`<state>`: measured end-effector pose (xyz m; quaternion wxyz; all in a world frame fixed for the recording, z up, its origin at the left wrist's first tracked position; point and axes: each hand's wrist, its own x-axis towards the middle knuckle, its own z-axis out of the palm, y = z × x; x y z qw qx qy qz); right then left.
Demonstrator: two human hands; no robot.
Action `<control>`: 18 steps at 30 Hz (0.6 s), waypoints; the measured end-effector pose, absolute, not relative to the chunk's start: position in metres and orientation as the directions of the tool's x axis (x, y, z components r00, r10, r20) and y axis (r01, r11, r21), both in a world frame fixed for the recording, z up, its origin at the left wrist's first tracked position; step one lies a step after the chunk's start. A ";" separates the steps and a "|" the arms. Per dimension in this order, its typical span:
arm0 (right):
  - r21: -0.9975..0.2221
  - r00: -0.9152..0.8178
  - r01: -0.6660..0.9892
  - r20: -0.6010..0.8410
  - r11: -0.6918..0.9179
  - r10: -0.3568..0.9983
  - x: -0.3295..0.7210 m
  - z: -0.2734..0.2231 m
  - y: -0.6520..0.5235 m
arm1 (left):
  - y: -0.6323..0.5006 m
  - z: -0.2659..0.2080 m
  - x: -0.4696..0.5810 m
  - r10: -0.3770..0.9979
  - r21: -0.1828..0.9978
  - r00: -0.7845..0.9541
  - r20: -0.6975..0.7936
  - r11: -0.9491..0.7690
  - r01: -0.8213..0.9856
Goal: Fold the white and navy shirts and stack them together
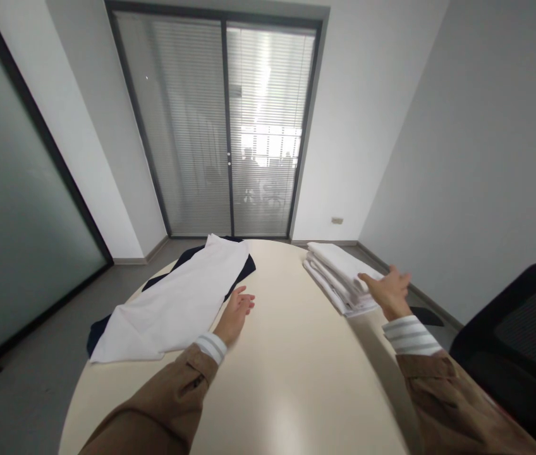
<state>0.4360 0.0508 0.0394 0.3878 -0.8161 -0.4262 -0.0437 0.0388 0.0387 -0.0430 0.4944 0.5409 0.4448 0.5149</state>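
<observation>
On the left of the table lies a white cloth garment (177,300), spread flat over a dark navy garment (245,272) whose edges stick out beneath it. My left hand (236,311) hovers beside the white garment's right edge, fingers loosely apart and holding nothing. At the right edge of the table sits a stack of folded white cloth (337,278). My right hand (389,291) is over the right side of that stack, its fingers spread; whether it touches the cloth I cannot tell.
The cream table (287,373) has a rounded far edge. A black mesh chair (519,341) stands close on the right. Glass doors with blinds (230,126) are beyond the table, and a grey wall (481,158) rises at the right.
</observation>
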 end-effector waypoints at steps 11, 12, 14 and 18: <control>-0.203 0.188 0.971 0.320 -0.126 0.929 0.392 0.060 0.107 | 0.039 -0.044 0.031 0.965 0.962 0.148 0.218 -0.238 0.133; -0.213 0.187 0.968 0.252 -0.134 0.949 0.392 0.056 0.109 | 0.038 -0.042 0.031 0.964 0.960 0.150 0.219 -0.240 0.141; -0.225 0.178 0.964 0.145 -0.143 0.973 0.394 0.050 0.111 | 0.035 -0.040 0.033 0.964 0.959 0.151 0.218 -0.240 0.149; -0.206 0.183 0.965 0.090 -0.161 0.979 0.394 0.042 0.112 | 0.031 -0.035 0.036 0.960 0.948 0.163 0.228 -0.257 0.187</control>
